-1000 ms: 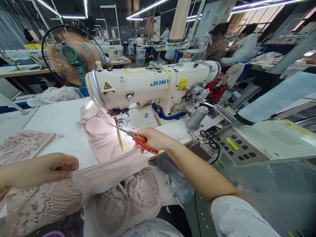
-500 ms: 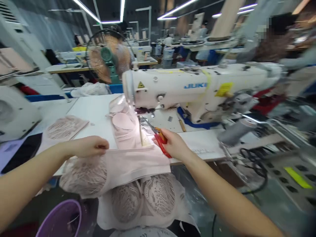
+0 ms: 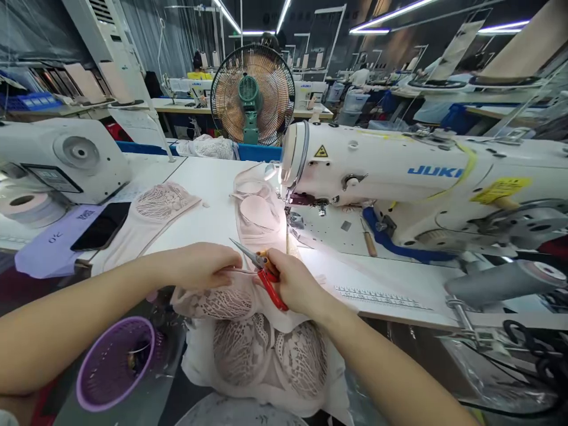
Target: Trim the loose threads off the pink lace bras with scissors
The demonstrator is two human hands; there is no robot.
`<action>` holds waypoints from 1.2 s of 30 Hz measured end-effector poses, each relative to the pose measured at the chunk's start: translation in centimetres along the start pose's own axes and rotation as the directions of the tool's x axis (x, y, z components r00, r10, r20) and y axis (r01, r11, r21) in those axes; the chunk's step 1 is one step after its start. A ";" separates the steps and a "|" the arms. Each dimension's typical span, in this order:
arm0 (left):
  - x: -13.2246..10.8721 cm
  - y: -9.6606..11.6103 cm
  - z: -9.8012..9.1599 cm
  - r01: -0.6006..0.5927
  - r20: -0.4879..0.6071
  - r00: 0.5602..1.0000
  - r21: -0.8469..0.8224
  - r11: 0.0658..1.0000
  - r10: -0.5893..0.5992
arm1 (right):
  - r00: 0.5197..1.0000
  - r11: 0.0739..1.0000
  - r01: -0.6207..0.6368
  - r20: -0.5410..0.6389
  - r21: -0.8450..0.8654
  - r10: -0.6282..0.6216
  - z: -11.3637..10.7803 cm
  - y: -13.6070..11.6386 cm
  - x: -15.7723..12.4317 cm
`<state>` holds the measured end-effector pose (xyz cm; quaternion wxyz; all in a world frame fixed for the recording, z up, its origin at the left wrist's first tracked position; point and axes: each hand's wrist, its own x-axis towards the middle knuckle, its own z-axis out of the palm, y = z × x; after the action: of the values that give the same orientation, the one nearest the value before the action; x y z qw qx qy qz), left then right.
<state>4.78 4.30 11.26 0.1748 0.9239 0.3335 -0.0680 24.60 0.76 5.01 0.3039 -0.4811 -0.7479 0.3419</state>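
Note:
My left hand (image 3: 210, 265) is closed on the upper edge of a pale pink lace bra (image 3: 222, 303), which hangs over the table's front edge. Red-handled scissors (image 3: 268, 285) are in my right hand (image 3: 295, 283), their blades pointing up and left beside my left fingertips. Whether the blades touch the fabric I cannot tell. Below both hands, another lace bra (image 3: 239, 352) lies cups up. Beyond them, a pink bra piece (image 3: 260, 216) rests at the needle end of the sewing machine (image 3: 381, 163). A further lace piece (image 3: 162, 202) lies on the table to the left.
A black phone (image 3: 101, 226) sits on the left side beside a lilac sheet (image 3: 53, 248). Low on the left stands a purple basket (image 3: 84, 361). A grey thread cone (image 3: 492, 287) is at right. Behind the table is a large fan (image 3: 251, 89).
My view has swung left. My hands have come together: the scissors, formerly apart at the right, are now beside my left hand. The held bra, stretched wide before, is now bunched lower.

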 end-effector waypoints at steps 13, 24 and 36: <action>-5.4 -2.5 3.5 0.149 -0.232 0.853 -0.749 0.646 -0.467 | 0.993 0.973 -0.114 0.004 0.199 0.115 0.3 1.3 -2.5; -4.2 1.7 8.4 -0.198 -0.390 0.659 -0.915 0.351 -0.643 | 0.962 0.846 -0.247 0.018 0.473 0.271 1.2 1.6 -5.6; -3.2 4.0 9.1 -0.030 -0.580 0.476 -0.762 0.646 -0.661 | 0.933 0.836 -0.333 0.024 0.437 0.359 2.2 1.6 -7.6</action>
<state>4.75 -3.80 4.72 0.3053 0.6171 0.5537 0.4684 26.34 -6.33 1.48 0.3583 -0.5383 -0.5441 0.5346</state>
